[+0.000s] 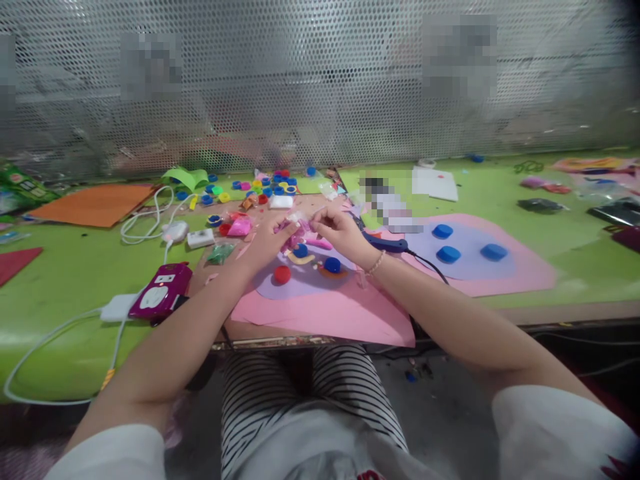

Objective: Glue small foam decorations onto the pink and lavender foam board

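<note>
White short-sleeved T-shirt (pixel 320 433) is nearest the cam, w/ black-and-white striped trousers (pixel 260 393) just beyond, under the desk (pixel 575 307) edge. L hand (pixel 275 240) has its fingers closed on a crinkly, see-thru pink plastic packet (pixel 295 239), held up above a pale purple paper shape (pixel 267 288) on pink paper (pixel 330 317). Packet's crumpled, no clear long axis; it sits btwn both hands, to the R of the L fingers & just L of the R hand (pixel 340 233). L hand is nearer, i.e. touching. R fingertips are bunched at the packet's R edge; can't tell if they pinch it or are slightly parted. Below: round red plastic cap (pixel 283 274); round blue plastic cap (pixel 333 265) to its R. Dark blue glue-gun-like tool (pixel 390 244) lies R of the R wrist.
</note>
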`<state>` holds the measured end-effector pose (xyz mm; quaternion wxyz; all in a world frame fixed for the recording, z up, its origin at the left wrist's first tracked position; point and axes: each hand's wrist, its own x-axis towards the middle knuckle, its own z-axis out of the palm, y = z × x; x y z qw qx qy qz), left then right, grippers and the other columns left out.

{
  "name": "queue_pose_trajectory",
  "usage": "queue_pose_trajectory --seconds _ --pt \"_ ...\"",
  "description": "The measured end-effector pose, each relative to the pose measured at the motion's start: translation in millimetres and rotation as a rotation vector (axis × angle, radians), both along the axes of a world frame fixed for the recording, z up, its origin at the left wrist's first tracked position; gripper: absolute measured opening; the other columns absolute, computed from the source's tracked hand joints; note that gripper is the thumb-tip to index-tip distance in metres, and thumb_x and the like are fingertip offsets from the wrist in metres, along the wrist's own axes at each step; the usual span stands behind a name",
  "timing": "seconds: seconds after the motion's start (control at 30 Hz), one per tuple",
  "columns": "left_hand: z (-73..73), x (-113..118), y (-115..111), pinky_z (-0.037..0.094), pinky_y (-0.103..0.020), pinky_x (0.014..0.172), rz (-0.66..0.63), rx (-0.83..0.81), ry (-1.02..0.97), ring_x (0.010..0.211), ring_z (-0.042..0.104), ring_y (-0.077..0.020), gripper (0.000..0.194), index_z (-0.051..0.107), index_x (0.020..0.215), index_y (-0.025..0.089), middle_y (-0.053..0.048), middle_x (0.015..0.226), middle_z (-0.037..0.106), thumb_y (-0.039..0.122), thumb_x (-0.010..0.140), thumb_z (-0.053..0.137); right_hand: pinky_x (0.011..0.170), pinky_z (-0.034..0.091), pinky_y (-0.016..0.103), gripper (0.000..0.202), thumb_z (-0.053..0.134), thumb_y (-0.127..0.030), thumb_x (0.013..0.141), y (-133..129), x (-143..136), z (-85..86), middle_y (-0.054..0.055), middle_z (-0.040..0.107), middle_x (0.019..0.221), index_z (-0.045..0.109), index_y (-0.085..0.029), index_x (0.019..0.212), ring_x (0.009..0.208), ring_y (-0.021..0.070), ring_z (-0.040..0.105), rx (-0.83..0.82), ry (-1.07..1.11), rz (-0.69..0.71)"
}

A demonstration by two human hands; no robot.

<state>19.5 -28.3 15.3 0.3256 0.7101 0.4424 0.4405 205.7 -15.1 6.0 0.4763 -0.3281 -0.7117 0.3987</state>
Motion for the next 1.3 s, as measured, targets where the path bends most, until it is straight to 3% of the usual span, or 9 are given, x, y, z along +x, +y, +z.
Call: queue_pose_trajectory --seconds 0.13,0.3,0.5,0.63,0.77,0.97,1.17,1.3 --pt "0.8 0 0 0.044 -0.031 0.074 0.011 0.034 0.052 0.079 0.055 -0.0169 0.024 0.055 0.067 0.019 -0.004 0.072 0.059 0.039 0.080 0.058 0.064 0.044 0.027 0.023 0.063 -0.034 0.075 -1 1 -0.3 0.002 0.060 0.079 0.060 -0.017 0.089 0.066 0.0121 0.053 0.043 -0.074 0.008" --pt "4.8 7 -8 0.045 -0.030 0.064 -0.006 -0.047 0.047 0.068 0.056 -0.0162 0.025 0.057 0.070 0.018 -0.003 0.067 0.059 0.041 0.080 0.057 0.058 0.039 0.026 0.018 0.064 -0.033 0.076 -1 3 -4.0 0.000 0.056 0.065 0.064 -0.016 0.074 0.059 0.0110 0.047 0.132 -0.189 -0.074" --pt "3.0 8 -11 0.046 -0.027 0.059 -0.088 -0.145 0.049 0.065 0.058 -0.0142 0.032 0.063 0.083 0.018 -0.003 0.076 0.064 0.047 0.070 0.068 0.061 0.042 0.027 0.026 0.053 -0.027 0.087 -7 2 -3.8 0.003 0.056 0.067 0.064 -0.018 0.065 0.063 0.0125 0.051 0.493 -0.296 0.016" --pt "-1.7 3 -5 0.044 -0.026 0.054 -0.151 -0.146 0.002 0.055 0.052 -0.0115 0.033 0.061 0.078 0.018 -0.001 0.064 0.058 0.050 0.076 0.062 0.068 0.047 0.030 0.028 0.045 -0.026 0.092 -9 3 -0.5 0.007 0.060 0.079 0.068 -0.018 0.078 0.073 0.0148 0.057 0.639 -0.356 0.059" --pt "-3.3 0 -2 0.040 -0.025 0.050 -0.183 -0.160 -0.052 0.051 0.049 -0.0095 0.036 0.059 0.074 0.017 0.000 0.061 0.055 0.052 0.077 0.060 0.071 0.048 0.030 0.027 0.043 -0.023 0.093 -10 5 -0.2 0.007 0.064 0.086 0.069 -0.020 0.087 0.078 0.0151 0.059 0.653 -0.354 0.015" --pt "1.6 3 -8 0.039 -0.023 0.050 -0.207 -0.208 -0.077 0.051 0.048 -0.0086 0.036 0.058 0.073 0.016 0.002 0.059 0.053 0.052 0.074 0.062 0.060 0.045 0.025 0.011 0.060 -0.020 0.084 -13 3 1.3 0.002 0.064 0.071 0.070 -0.019 0.080 0.062 0.0105 0.055 0.614 -0.249 -0.103" --pt "7.4 8 -16 0.043 -0.025 0.054 -0.150 -0.263 -0.021 0.057 0.052 -0.0107 0.035 0.062 0.083 0.016 -0.002 0.071 0.062 0.050 0.071 0.065 0.054 0.041 0.022 0.015 0.061 -0.019 0.082 -12 -2 -1.1 0.001 0.057 0.069 0.067 -0.017 0.069 0.059 0.0091 0.050 0.591 -0.209 -0.062" --pt "5.1 8 -15 0.041 -0.025 0.055 -0.184 -0.261 0.019 0.061 0.052 -0.0114 0.037 0.063 0.083 0.016 -0.004 0.073 0.062 0.051 0.073 0.063 0.054 0.042 0.023 0.017 0.062 -0.022 0.082 -11 -4 -4.6 0.001 0.055 0.068 0.068 -0.018 0.066 0.060 0.0094 0.050 0.568 -0.216 -0.043"
